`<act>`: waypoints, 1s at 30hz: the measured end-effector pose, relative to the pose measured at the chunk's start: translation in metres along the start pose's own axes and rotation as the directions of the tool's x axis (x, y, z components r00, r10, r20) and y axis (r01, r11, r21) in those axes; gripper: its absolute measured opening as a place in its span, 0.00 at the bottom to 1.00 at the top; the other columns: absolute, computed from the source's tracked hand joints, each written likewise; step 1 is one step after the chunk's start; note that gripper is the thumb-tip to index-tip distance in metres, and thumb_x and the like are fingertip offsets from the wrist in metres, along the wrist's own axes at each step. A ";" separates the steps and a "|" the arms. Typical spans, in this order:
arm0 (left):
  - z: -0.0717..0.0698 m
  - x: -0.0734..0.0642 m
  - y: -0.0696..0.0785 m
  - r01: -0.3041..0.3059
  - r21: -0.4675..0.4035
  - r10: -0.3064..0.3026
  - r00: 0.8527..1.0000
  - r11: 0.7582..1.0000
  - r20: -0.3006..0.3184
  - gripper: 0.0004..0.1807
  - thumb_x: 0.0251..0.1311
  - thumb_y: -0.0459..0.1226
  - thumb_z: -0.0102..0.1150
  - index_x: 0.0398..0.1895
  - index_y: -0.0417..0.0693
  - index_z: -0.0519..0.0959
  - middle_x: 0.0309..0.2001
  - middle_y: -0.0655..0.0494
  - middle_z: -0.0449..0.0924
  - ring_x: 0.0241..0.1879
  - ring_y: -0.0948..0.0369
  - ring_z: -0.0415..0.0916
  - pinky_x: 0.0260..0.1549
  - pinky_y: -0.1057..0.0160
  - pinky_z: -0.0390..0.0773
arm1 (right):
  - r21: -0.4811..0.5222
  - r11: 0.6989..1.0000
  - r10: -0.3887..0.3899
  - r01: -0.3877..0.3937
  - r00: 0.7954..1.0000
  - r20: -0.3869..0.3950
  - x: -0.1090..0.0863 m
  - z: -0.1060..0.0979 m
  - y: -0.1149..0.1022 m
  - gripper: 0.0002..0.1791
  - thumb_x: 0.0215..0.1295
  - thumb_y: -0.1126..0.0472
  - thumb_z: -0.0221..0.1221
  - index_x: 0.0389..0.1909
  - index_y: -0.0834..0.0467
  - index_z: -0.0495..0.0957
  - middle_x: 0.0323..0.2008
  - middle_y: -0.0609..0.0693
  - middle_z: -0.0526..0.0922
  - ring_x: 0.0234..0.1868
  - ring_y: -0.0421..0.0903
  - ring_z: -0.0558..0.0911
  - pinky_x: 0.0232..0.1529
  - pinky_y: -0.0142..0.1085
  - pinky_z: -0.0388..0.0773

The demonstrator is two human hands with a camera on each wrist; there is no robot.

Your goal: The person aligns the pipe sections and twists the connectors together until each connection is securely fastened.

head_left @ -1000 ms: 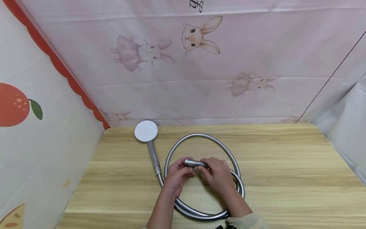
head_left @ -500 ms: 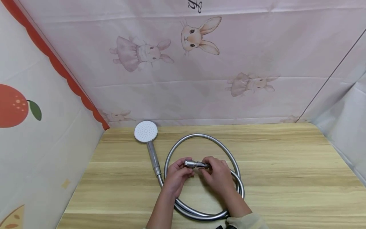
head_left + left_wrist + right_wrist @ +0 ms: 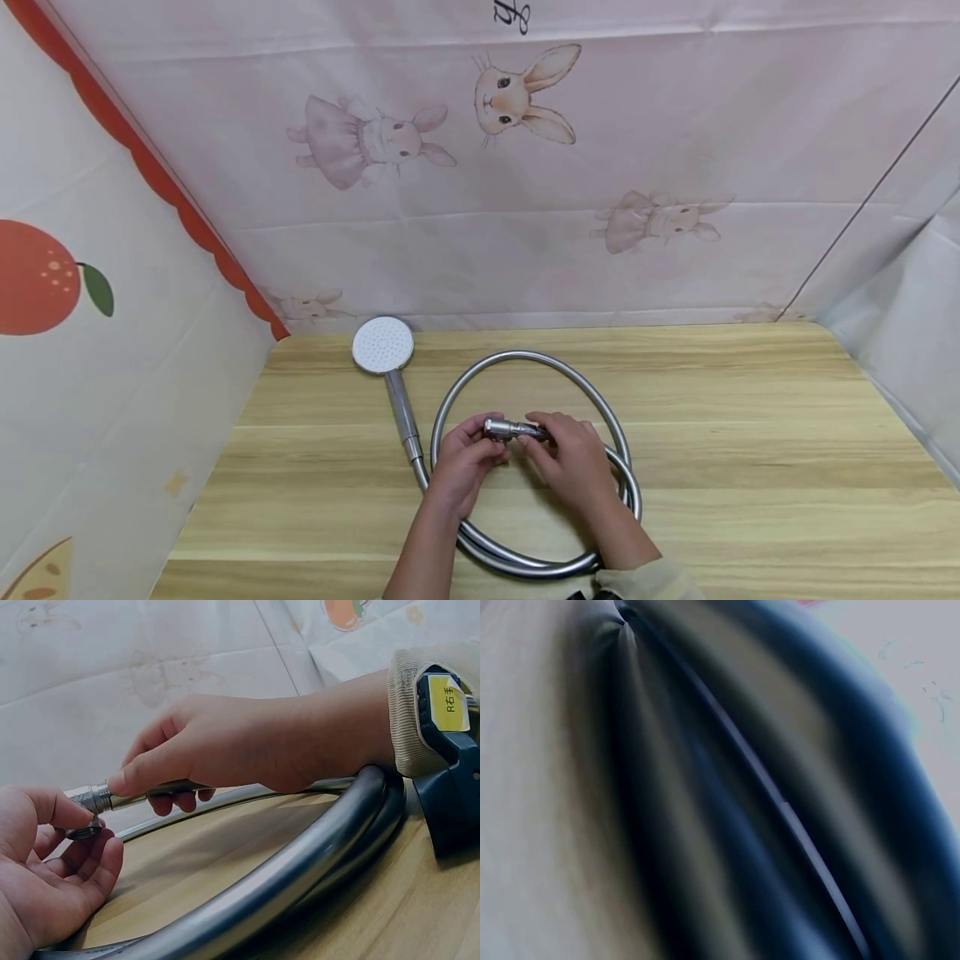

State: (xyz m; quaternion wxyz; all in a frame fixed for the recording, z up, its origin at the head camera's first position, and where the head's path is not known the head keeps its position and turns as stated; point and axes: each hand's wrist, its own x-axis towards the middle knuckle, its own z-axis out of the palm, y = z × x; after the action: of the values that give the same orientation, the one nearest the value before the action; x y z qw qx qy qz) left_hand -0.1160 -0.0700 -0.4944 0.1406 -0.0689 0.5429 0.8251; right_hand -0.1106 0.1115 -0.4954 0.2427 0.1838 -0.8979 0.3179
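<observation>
A metal connector [image 3: 498, 428] at the hose's end lies between my hands in the head view. My left hand [image 3: 459, 471] holds it, with thumb and fingertips on its wide nut. From the other side my right hand [image 3: 576, 460] pinches the narrower piece by the hose, thumb against it in the left wrist view. The silver shower hose [image 3: 525, 355] lies coiled on the table around both hands. It runs to a shower head [image 3: 383, 344], white face up, at the back left. In the right wrist view only blurred hose [image 3: 780, 780] fills the picture.
The wooden table [image 3: 750, 433] meets a pink rabbit-print sheet [image 3: 525, 208] at the back. A white fruit-print sheet [image 3: 112, 375] stands along the left side. The right wrist carries a black camera mount [image 3: 454, 765] with a yellow label.
My right fingertips slid slightly right along the connector, then came back left toward the nut. The left hand, hose and shower head stay in place.
</observation>
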 end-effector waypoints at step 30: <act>0.001 -0.001 0.001 -0.006 -0.004 0.006 1.000 1.000 0.013 0.27 0.51 0.20 0.54 0.59 0.26 0.69 0.40 0.55 0.81 0.32 0.63 0.78 0.39 0.65 0.82 | -0.001 1.000 0.022 -0.022 0.999 0.030 0.000 -0.001 -0.001 0.17 0.56 0.48 0.70 0.45 0.50 0.82 0.31 0.40 0.84 0.28 0.34 0.74 0.34 0.32 0.71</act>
State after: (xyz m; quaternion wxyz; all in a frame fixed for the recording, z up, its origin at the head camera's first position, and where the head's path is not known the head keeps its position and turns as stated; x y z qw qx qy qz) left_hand -0.1154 -0.0697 -0.4931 0.1415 -0.0622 0.5405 0.8270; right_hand -0.1099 0.1112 -0.4940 0.2255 0.1787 -0.9035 0.3176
